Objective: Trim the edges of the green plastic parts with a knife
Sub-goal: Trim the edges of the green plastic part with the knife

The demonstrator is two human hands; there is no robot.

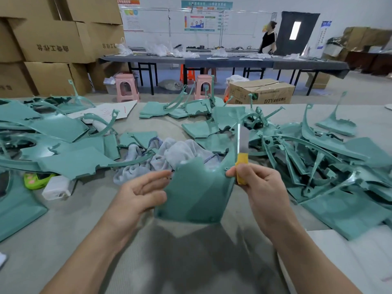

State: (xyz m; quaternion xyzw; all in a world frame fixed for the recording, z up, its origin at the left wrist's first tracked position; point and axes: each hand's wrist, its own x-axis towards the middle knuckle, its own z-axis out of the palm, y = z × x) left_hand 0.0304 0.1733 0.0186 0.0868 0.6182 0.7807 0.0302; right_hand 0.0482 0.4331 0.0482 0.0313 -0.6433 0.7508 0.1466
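Two hands work one green part (195,194): the left hand (140,196) pinches its edge, the right hand (256,183) grips the knife (241,153) (blade upright) against it.

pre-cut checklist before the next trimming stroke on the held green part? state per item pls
1. Part held: the left hand grips the green part at its left edge. ok.
2. Knife in hand: the right hand grips the knife by its yellow handle, blade pointing up and away. ok.
3. Blade on the edge: it runs along the part's right side; actual contact cannot tell.
4. Left fingers out of the blade's line: they are on the opposite edge. ok.
5. Right thumb near the part's upper right corner, close to the blade. cannot tell if safe.
6. Space ahead: grey cloth and loose green parts lie just beyond. not ok.
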